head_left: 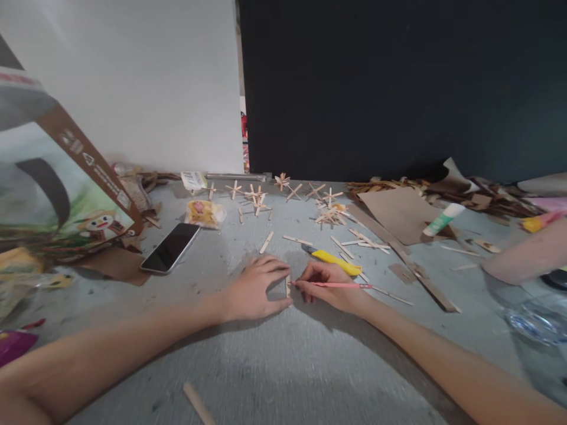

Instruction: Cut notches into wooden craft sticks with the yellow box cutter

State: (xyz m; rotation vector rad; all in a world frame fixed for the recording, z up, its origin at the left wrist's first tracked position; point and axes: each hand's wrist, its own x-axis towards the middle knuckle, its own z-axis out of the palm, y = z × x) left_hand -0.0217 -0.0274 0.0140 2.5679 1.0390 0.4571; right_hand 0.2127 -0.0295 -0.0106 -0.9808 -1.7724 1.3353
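Note:
My left hand [254,288] lies low on the grey tabletop, its thumb and forefinger bracing the two ends of a short wooden craft stick [288,290]. My right hand [325,284] pinches a thin pink pencil [343,285], whose tip meets the stick. Just behind the right hand rests a yellow utility knife [336,261], partly covered by it. Loose wooden sticks [365,241] are scattered beyond the knife, and another stick [266,242] lies past my left fingers. Farther back stand several star shapes [257,195] made of crossed sticks.
A black phone [172,248] and a yellow packet [205,213] are on the left, beside a large printed bag [75,189]. To the right are brown cardboard [398,215], a glue stick [444,219] and another person's arm [527,254]. One stick [198,403] lies near the front.

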